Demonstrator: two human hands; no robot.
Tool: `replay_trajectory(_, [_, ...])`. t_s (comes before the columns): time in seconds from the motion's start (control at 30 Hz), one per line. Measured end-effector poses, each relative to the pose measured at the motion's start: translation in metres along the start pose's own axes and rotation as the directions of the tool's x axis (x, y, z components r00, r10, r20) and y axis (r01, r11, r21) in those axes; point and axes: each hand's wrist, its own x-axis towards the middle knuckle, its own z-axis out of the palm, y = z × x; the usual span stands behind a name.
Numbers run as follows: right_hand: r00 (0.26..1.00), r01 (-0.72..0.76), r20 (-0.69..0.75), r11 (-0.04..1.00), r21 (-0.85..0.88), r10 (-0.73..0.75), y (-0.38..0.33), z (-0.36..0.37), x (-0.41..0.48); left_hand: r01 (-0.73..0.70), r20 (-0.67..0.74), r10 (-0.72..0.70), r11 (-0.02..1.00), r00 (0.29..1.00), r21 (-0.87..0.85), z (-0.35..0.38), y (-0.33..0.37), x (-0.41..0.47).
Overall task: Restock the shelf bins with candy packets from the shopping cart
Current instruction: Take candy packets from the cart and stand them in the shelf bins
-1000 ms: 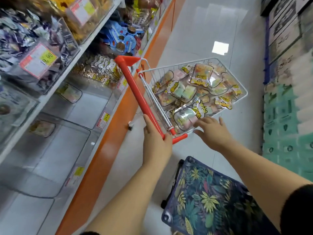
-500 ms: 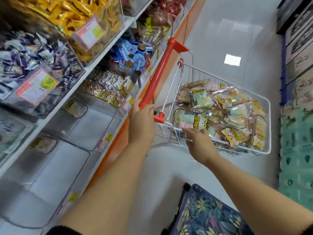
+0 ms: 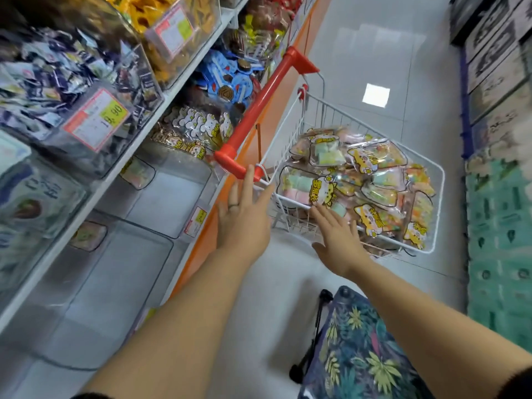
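A white wire shopping cart with a red handle stands in the aisle, piled with clear candy packets showing pastel sweets and yellow cartoon labels. My left hand is spread with straight fingers just below the handle's near end, holding nothing. My right hand reaches to the cart's near rim, fingers straight, fingertips at the nearest packet. On the left, two clear shelf bins on the lower shelf look nearly bare.
Upper shelf bins hold dark, yellow and blue wrapped sweets with price tags. An orange shelf base runs along the floor. A leaf-print stool sits below my arms. Stacked green packs line the right side.
My left hand has let go of the red handle and spread out. The cart has swung nearer the shelf. My right hand stays at the cart's near rim.
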Motion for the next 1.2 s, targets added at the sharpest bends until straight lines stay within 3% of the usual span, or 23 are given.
replay_trajectory(0.2, [0.998,-0.029,0.063,1.0,-0.008,0.03,-0.01,-0.007,-0.002,-0.048,0.054,0.047,0.998,0.997,0.027,-0.002,-0.012,-0.014])
replay_trajectory(0.43, [0.997,-0.071,0.021,0.994,0.081,0.07,-0.012,-0.034,0.011,-0.083,0.061,0.076,0.989,0.995,0.119,-0.012,-0.019,-0.004])
replay_trajectory(0.57, [0.948,-0.046,-0.317,0.999,-0.029,0.035,-0.013,-0.055,0.031,-0.053,0.111,0.051,0.998,0.993,0.024,-0.013,-0.014,0.004])
replay_trajectory(0.63, [0.911,-0.07,-0.413,0.991,-0.115,0.017,-0.01,-0.062,0.046,-0.017,0.112,0.019,1.0,0.994,-0.023,-0.009,-0.009,0.013])
replay_trajectory(0.8, [0.951,-0.176,-0.291,0.959,-0.224,0.106,0.014,-0.091,0.096,0.116,0.054,-0.111,0.988,0.992,-0.098,0.003,0.015,0.041])
replay_trajectory(0.97, [0.989,-0.139,-0.08,0.958,-0.25,0.123,0.039,-0.104,0.129,0.263,-0.002,-0.264,0.962,0.965,-0.074,0.001,0.04,0.07])
replay_trajectory(1.1, [0.971,-0.079,-0.237,0.985,-0.156,0.04,0.05,-0.104,0.137,0.364,0.051,-0.362,0.906,0.931,-0.217,-0.017,0.068,0.087])
replay_trajectory(1.2, [0.947,0.002,-0.319,0.992,-0.123,-0.041,0.054,-0.104,0.137,0.198,-0.11,-0.227,0.954,0.968,-0.224,-0.022,0.084,0.093])
